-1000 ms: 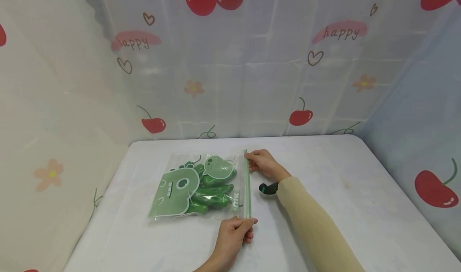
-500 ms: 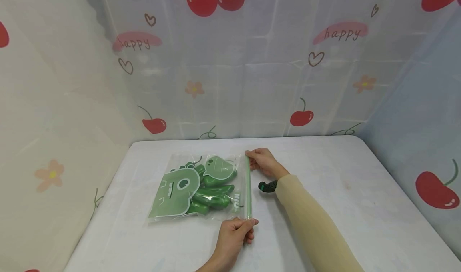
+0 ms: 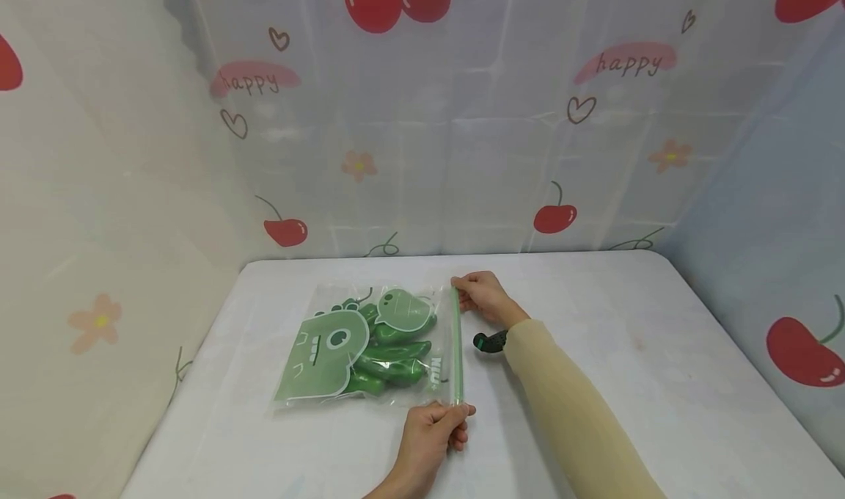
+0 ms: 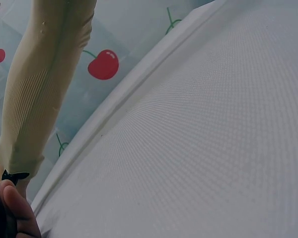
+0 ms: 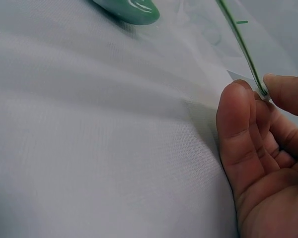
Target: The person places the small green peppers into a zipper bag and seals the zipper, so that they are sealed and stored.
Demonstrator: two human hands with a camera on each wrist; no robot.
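A clear zip bag [image 3: 310, 352] printed with green cartoon monsters lies flat in the head view. Several green peppers [image 3: 396, 370] show through its plastic. Its light green zip strip [image 3: 457, 345] faces right. At the near end of that strip, my left hand [image 3: 429, 436] pinches the corner between thumb and fingers. My right hand [image 3: 485, 297] pinches the far end. In the right wrist view, the right thumb and fingers hold the strip's tip, with one pepper [image 5: 131, 10] at the top. The left wrist view shows only part of the left hand [image 4: 20, 210], not the bag.
A white cloth-covered table [image 3: 594, 381] lies under everything. Curtains [image 3: 422, 154] printed with cherries and hearts stand behind it and at both sides. A small black object [image 3: 490, 343] sits against the right sleeve [image 3: 561, 389] near the wrist.
Both hands keep hold of the zip strip's ends, with hardly any movement. The head view has shifted very slightly, and the bag still lies in the same place.
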